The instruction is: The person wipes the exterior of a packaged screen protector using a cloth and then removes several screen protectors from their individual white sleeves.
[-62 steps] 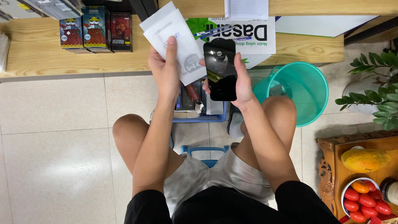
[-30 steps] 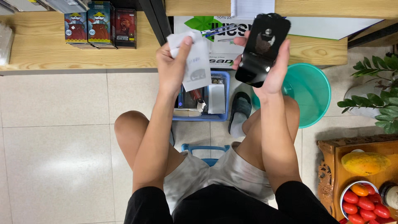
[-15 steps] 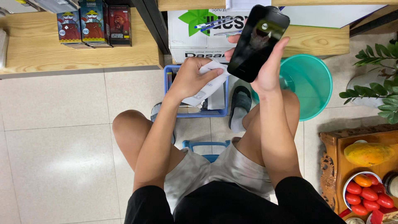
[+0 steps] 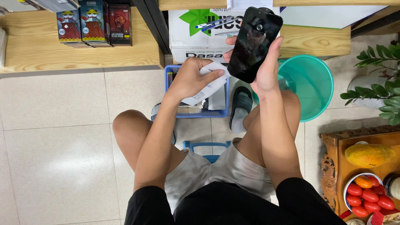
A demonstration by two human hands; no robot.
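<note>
My right hand (image 4: 266, 62) holds a black phone (image 4: 253, 43) upright, its dark screen facing me. Lower and to the left, my left hand (image 4: 189, 79) grips a white paper packet (image 4: 208, 85) just over a blue plastic basket (image 4: 168, 79) on the floor. The basket holds booklets and papers, mostly hidden under my hand. I sit on a low blue stool (image 4: 206, 146), knees apart.
A teal plastic bin (image 4: 310, 85) stands right of my knee. A white cardboard box (image 4: 196, 31) and coloured boxes (image 4: 96, 23) sit on a low wooden shelf (image 4: 41, 50). At right are a plant (image 4: 379, 87) and a wooden tray (image 4: 333, 166) with fruit.
My left hand has lowered the white packet from chest height down to the blue basket. My right hand has raised the phone and tilted it.
</note>
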